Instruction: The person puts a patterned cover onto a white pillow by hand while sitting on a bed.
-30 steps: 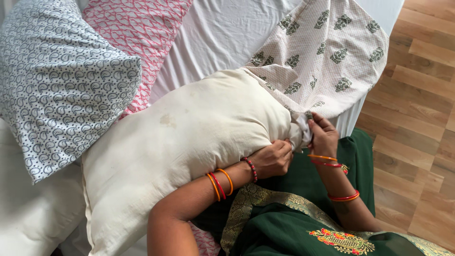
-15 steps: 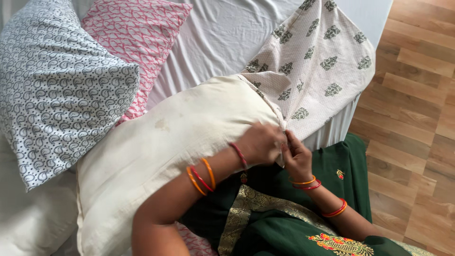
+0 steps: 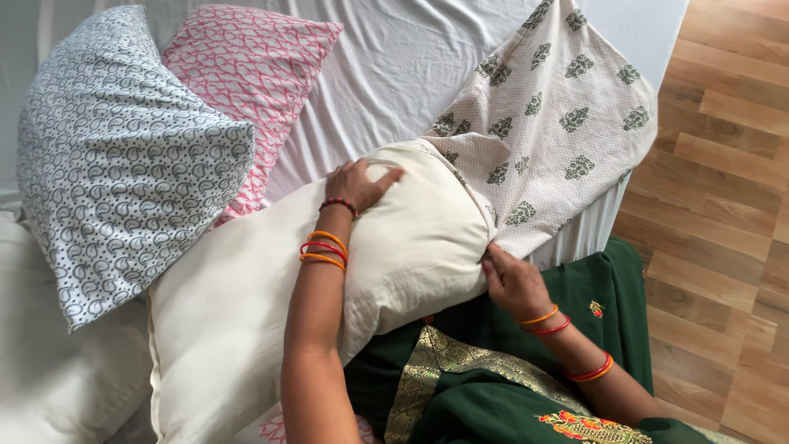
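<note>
A bare cream pillow lies across the bed in front of me. Its far right end goes into a beige pillowcase printed with dark green leaf motifs. My left hand rests flat on the pillow's upper edge, fingers spread, near the case's opening. My right hand pinches the lower edge of the pillowcase opening at the pillow's near corner. Both wrists carry orange and red bangles.
A grey paisley pillow and a pink patterned pillow lean at the left on the white bedsheet. Wooden floor runs along the right. My dark green embroidered garment fills the bottom.
My left hand left the pillow's near corner and moved up onto the pillow's top edge. My right hand stayed at the case's lower opening edge.
</note>
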